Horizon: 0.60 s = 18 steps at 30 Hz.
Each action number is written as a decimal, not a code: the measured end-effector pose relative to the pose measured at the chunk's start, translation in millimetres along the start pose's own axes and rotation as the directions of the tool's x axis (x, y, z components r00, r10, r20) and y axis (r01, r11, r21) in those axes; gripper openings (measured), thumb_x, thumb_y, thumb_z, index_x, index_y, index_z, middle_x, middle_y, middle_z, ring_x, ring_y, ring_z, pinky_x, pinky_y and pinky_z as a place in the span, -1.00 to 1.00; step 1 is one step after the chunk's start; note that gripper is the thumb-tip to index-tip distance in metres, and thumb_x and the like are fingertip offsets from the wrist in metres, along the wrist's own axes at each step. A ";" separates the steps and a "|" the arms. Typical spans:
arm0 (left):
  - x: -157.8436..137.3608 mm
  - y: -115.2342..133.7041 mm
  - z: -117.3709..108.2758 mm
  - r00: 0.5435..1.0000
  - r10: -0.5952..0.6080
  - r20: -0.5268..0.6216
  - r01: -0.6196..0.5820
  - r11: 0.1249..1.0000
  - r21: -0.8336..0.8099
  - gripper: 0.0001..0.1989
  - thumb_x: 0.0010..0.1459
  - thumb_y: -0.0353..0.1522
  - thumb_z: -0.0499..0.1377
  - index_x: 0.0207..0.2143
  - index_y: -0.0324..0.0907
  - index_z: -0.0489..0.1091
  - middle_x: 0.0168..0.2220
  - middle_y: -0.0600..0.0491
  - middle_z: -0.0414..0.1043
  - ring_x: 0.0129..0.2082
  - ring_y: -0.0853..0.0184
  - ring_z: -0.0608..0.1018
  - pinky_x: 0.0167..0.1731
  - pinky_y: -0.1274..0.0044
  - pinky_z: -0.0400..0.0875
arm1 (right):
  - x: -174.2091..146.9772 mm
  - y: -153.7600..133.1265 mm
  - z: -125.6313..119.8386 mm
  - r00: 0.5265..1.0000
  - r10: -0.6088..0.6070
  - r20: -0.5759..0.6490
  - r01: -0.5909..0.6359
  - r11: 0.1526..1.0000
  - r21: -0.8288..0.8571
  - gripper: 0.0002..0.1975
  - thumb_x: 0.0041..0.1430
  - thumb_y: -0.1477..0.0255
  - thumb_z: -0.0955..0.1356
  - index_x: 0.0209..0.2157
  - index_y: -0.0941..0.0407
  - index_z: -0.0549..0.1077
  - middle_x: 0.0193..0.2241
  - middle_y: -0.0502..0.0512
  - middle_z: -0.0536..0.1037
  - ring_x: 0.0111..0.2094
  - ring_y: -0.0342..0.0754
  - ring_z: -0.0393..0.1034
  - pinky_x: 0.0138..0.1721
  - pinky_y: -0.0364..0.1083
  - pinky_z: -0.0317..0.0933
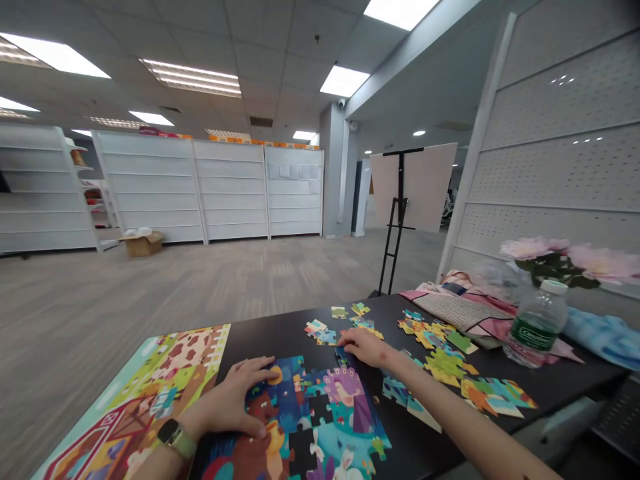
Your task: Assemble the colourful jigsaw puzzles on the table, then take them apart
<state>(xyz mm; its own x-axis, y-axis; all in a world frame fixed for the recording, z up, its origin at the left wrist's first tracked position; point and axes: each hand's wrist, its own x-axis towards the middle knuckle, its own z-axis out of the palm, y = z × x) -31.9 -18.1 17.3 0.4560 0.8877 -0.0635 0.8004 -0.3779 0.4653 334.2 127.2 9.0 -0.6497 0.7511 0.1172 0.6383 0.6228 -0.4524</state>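
Observation:
A partly joined jigsaw puzzle (283, 400) with dark blue night colours and cartoon animals lies on the black table (270, 333). Dark gaps show between some of its joined parts. My left hand (235, 398), a watch on its wrist, rests on the puzzle's left side with fingers spread. Just beyond the puzzle's top right corner, my right hand (367, 348) has its fingertips on a dark blue puzzle piece (343, 357). The fingers partly cover that piece. Small loose pieces (320, 332) lie by the right hand's fingertips, toward the table's far edge.
On the left lies a bright farm picture board (170, 380). Several yellow and green loose pieces (443, 363) spread right of my right forearm. A plastic bottle (537, 327), pink flowers (580, 259) and folded cloth (470, 307) occupy the right side. Beyond the table stands an easel (400, 207).

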 end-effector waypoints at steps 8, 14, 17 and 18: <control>-0.7 1.8 1.3 0.999 -0.033 0.024 0.031 0.998 0.049 -0.02 -0.17 0.06 0.44 0.30 0.06 0.25 0.42 -0.07 -0.01 0.39 -0.17 0.04 0.34 0.01 -0.11 | -17.6 -21.4 5.6 0.992 -0.013 -0.123 0.004 0.997 -0.073 -0.71 0.12 0.58 0.37 -0.10 0.10 0.51 -0.08 0.15 0.47 -0.08 0.01 0.41 0.02 -0.03 0.26; -2.7 -3.3 6.3 0.999 -0.046 0.016 0.044 0.993 0.108 -0.13 -0.05 0.00 0.39 0.31 0.16 0.22 0.43 0.02 -0.03 0.40 -0.11 0.07 0.33 0.06 -0.01 | -70.3 -75.9 18.0 0.968 0.018 -0.251 -0.034 0.998 -0.059 -0.79 0.27 0.54 0.28 -0.11 0.09 0.48 -0.13 0.11 0.47 -0.06 -0.03 0.38 0.02 -0.07 0.26; -3.8 -18.5 11.4 0.998 -0.056 -0.036 0.061 0.983 0.175 -0.16 -0.08 -0.08 0.40 0.28 0.21 0.26 0.40 0.07 0.06 0.36 -0.09 0.17 0.31 0.09 0.08 | -113.2 -92.8 22.4 0.954 0.010 -0.299 -0.008 1.000 0.008 -0.80 0.26 0.52 0.29 -0.13 0.06 0.48 -0.15 0.09 0.49 -0.09 -0.04 0.40 -0.04 -0.09 0.30; -3.6 -26.4 14.2 0.996 -0.045 -0.071 0.059 0.978 0.200 -0.20 -0.10 -0.10 0.40 0.24 0.22 0.31 0.37 0.09 0.14 0.34 -0.09 0.22 0.30 0.11 0.12 | -129.1 -90.0 21.1 0.947 0.013 -0.320 -0.006 1.000 0.024 -0.79 0.24 0.52 0.30 -0.13 0.05 0.48 -0.13 0.09 0.49 -0.08 -0.03 0.41 -0.03 -0.08 0.31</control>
<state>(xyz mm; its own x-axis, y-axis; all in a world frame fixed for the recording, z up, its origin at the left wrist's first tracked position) -49.2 -15.1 -7.3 0.3904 0.9204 -0.0214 0.8874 -0.3700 0.2749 351.9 -30.5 16.0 -0.4752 0.7900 0.3874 0.6325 0.6128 -0.4738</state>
